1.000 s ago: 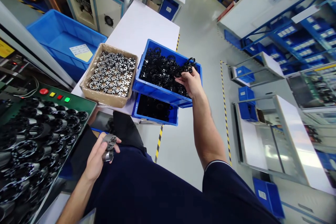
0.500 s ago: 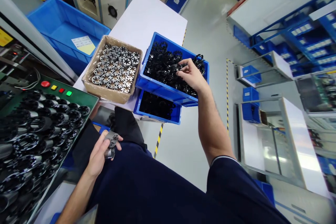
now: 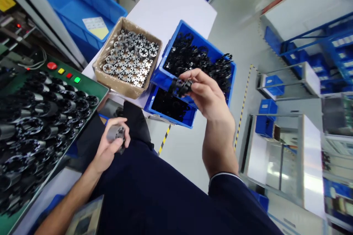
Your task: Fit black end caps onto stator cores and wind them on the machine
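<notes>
My left hand [image 3: 106,148] is closed around a grey metal stator core [image 3: 113,133], a short cylinder with a slotted end, above my lap. Between the fingertips of my right hand [image 3: 212,99] are black slotted plastic rings [image 3: 180,87]; how many I cannot tell. They hang over the near edge of a blue bin [image 3: 190,26] heaped with black plastic pieces [image 3: 198,55]. Left of that bin, a cardboard box [image 3: 117,82] wrapped in clear film holds rows of similar metal cores [image 3: 128,58].
A lower blue bin [image 3: 176,117] with black pieces sits under the first. At left, a green machine bed [image 3: 91,85] carries many dark cylindrical cores and coloured buttons. A large blue tub [image 3: 66,11] stands behind the box. White table [image 3: 179,0] extends beyond.
My right hand has come up out of the bin and nearer, carrying black rings. My left hand has turned the metal core and closed more around it. The view has shifted.
</notes>
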Tool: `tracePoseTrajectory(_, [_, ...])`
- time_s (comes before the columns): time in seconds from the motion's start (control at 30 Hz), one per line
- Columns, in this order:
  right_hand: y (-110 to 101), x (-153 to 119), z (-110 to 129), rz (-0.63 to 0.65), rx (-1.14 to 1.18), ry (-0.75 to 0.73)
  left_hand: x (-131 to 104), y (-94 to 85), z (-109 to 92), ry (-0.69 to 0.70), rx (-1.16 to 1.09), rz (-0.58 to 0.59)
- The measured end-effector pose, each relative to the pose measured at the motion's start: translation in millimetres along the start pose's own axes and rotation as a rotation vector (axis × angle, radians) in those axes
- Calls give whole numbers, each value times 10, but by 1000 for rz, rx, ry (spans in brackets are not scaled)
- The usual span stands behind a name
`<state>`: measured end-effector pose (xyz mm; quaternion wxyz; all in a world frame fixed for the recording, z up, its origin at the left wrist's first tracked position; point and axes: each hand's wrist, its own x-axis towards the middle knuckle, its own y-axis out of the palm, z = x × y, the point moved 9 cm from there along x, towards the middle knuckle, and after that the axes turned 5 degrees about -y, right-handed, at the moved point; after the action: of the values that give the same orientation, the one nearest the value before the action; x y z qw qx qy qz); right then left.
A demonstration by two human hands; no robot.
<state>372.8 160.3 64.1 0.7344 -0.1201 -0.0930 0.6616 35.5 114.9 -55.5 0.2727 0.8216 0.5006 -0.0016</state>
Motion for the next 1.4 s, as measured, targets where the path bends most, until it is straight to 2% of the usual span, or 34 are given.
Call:
tracePoseTrajectory(0.03, [280,-118,94,85,82,-24,31,111,-150,105,6,5])
tracePoseTrajectory(0.1, [790,-332,255,244,241,-63,49,317,-506,413,40,24])
tracePoseTrajectory(0.17, [1174,-492,339,349,366,-73,23,445,-746,655,113,13])
tracePoseTrajectory(0.23, [1429,-597,349,397,433,-62,-15,489,-858,780,187,-14])
tracePoseTrajectory(0.3, [1553,-660,350,382,461,-82,-55,484,-881,799,216,-7])
tracePoseTrajectory(0.43, [1595,-733,414,298,334,-240,-101,486,-776,669,227,109])
tracePoseTrajectory(0.57, [1490,-748,500,93,129,-435,-136,480,-739,662,285,91])
tracePoseTrajectory(0.67, [1426,-773,560,-10,81,-532,-138,557,-706,603,275,162])
tracePoseTrajectory(0.77, [1420,-805,589,-3,67,-539,-132,568,-620,408,92,195])
tracePoseTrajectory(0.87, [1439,-858,615,18,0,-533,-137,451,-450,178,-59,45])
tracePoseTrajectory(0.93, [1473,-889,626,42,-47,-529,-176,373,-419,176,-62,-55])
tracePoseTrajectory(1.0, [1504,-908,629,72,-59,-520,-198,340,-388,188,-27,-92])
tracePoseTrajectory(1.13, [1517,-918,630,103,-82,-497,-201,343,-343,194,5,-65])
tracePoseTrajectory(1.3, [1516,-944,687,109,-134,-548,-192,337,-421,255,68,-4])
tracePoseTrajectory(1.4, [1511,-960,698,113,-152,-562,-200,333,-405,225,112,17])
